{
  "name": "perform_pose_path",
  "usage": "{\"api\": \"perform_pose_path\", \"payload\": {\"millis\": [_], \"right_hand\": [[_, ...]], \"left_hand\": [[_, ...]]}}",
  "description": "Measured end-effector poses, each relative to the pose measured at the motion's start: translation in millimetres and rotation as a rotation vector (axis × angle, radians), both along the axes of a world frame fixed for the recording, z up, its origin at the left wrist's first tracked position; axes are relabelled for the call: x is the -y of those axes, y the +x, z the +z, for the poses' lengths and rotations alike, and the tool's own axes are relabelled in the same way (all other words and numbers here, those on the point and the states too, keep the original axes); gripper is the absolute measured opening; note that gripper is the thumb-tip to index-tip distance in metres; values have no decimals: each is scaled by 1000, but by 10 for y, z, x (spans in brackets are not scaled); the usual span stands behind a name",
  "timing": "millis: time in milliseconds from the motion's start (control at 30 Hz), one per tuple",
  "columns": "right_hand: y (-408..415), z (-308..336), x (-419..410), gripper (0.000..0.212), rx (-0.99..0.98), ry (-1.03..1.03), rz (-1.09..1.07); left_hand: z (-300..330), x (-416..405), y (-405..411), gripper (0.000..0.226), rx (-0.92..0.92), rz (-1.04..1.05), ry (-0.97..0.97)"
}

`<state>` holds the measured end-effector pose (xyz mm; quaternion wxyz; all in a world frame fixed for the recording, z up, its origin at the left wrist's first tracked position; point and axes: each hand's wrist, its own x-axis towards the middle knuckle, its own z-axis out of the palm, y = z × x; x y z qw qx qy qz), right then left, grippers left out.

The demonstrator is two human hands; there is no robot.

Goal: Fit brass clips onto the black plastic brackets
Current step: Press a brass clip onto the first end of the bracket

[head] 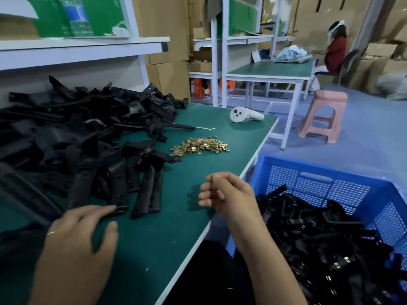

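Head view: left hand spread beside brackets; right hand loosely curled, empty, near clips.

Black brackets lie heaped along the table's left side, brass clips piled near its right edge. The left hand reaches toward a bracket; the right hand hovers loosely curled, holding nothing, beside a blue crate.
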<state>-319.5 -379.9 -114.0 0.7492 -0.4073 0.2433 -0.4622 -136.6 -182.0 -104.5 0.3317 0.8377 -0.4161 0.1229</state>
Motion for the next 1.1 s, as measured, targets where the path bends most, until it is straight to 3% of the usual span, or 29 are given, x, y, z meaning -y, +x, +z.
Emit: {"api": "perform_pose_path", "payload": {"millis": [67,167,233,300,433,567,667,900,1100], "right_hand": [[44,17,-10,13,-261,-229,-104],[115,39,-35,7,-767,-698,-150],[191,45,-97,7,-888,-937,-78],[309,27,-193,19,-884,-1067,-17],[556,-2,-244,35,-887,-1058,-75],[681,88,-2,45,-844,-774,-162],[755,114,206,36,-799,-647,-136],[823,171,879,28,-1280,-867,-262],[828,99,956,19,-1292,-957,-336]], "left_hand": [[74,28,-142,34,103,-69,92],[99,39,-175,51,116,-283,289],[55,51,-138,59,127,-360,381],[28,58,-127,60,115,-390,401],[55,42,-144,47,125,-368,343],[97,22,-196,20,220,-300,211],[135,12,-192,12,229,-241,191],[79,9,-230,61,76,-71,247],[64,-67,-161,29,16,-153,206]]}}
